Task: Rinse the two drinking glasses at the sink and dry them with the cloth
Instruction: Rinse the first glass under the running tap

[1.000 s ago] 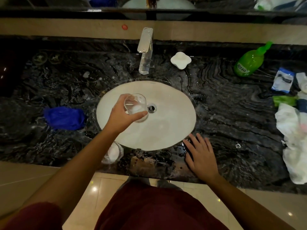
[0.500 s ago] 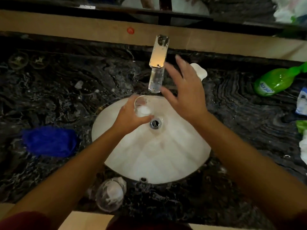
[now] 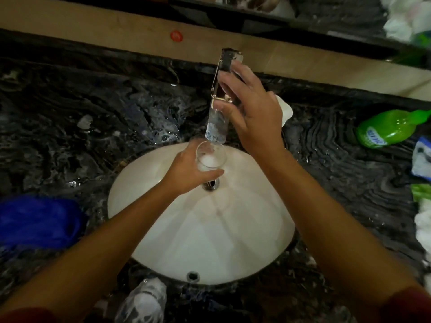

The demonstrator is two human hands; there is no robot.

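Note:
My left hand (image 3: 186,171) grips a clear drinking glass (image 3: 211,158) with white foam inside, upright just under the spout of the chrome tap (image 3: 219,108), above the white oval sink (image 3: 210,241). My right hand (image 3: 249,113) holds the tap's lever, fingers over its top and thumb on the near side. A second glass (image 3: 142,301), also foamy, stands on the counter at the sink's near left edge. The blue cloth (image 3: 39,220) lies crumpled on the counter at the left.
The counter is dark veined marble (image 3: 116,117), wet around the sink. A green bottle (image 3: 389,127) lies at the right, with packets and white cloths (image 3: 423,224) beyond it. A white soap dish (image 3: 285,110) sits behind my right hand.
My right hand left the counter's front edge, reached up and took hold of the tap lever. My left hand carried the glass up under the spout. The camera moved closer.

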